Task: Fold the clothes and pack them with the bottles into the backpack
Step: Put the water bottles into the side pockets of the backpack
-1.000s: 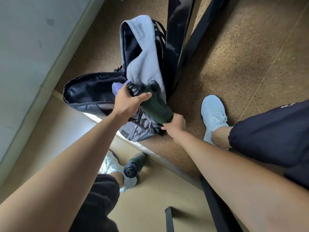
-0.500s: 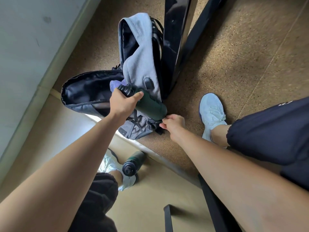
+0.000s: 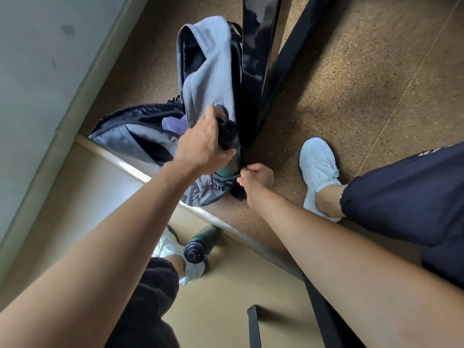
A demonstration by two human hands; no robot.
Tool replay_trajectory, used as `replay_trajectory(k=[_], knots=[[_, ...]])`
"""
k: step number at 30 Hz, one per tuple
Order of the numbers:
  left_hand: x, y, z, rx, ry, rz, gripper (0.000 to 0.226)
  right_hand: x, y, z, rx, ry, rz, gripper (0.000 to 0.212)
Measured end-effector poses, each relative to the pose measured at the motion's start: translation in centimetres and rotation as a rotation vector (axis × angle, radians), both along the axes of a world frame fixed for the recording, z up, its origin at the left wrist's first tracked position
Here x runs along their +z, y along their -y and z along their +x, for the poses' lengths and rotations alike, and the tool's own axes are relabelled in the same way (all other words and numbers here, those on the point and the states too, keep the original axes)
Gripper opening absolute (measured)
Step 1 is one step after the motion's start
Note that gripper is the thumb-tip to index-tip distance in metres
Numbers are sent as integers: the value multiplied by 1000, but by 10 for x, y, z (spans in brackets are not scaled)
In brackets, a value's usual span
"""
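Nothing here can actually be read. There is some white lettering (image 3: 432, 152) on the dark trousers (image 3: 414, 197) at the right edge, cut off and too blurred to make out. A small patch (image 3: 185, 197) low on the grey backpack (image 3: 211, 71) may carry a mark, but it is too tiny to tell.

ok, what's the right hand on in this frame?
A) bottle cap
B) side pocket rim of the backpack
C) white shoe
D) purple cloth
B: the right hand pinches the pocket rim just beside the bottle, whose lower end sits in that pocket, while the left hand grips the bottle near its cap.
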State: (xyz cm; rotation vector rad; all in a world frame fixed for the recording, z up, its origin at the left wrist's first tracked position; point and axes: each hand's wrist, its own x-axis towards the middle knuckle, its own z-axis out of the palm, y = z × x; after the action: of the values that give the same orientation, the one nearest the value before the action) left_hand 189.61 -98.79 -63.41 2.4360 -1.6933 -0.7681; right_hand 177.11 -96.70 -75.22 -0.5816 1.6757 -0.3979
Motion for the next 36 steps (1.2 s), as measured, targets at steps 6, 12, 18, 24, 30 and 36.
replay_trajectory(k=[6,12,18,24,30,36], knots=[[-9,2,-11,94,74,3,64,-2,5,7,259,-136,-167,19],[-9,5,-6,310,123,-16,66,-10,13,5,334,-164,-280,30],[-3,2,21,67,-16,-9,64,3,28,-2,230,-75,-185,18],[17,3,45,-191,44,6,67,10,19,3,393,-62,-286,9],[36,0,36,-140,279,36,64,20,12,9,559,-115,-519,7],[28,5,33,46,200,154,72,17,-6,8,673,-150,-559,10]])
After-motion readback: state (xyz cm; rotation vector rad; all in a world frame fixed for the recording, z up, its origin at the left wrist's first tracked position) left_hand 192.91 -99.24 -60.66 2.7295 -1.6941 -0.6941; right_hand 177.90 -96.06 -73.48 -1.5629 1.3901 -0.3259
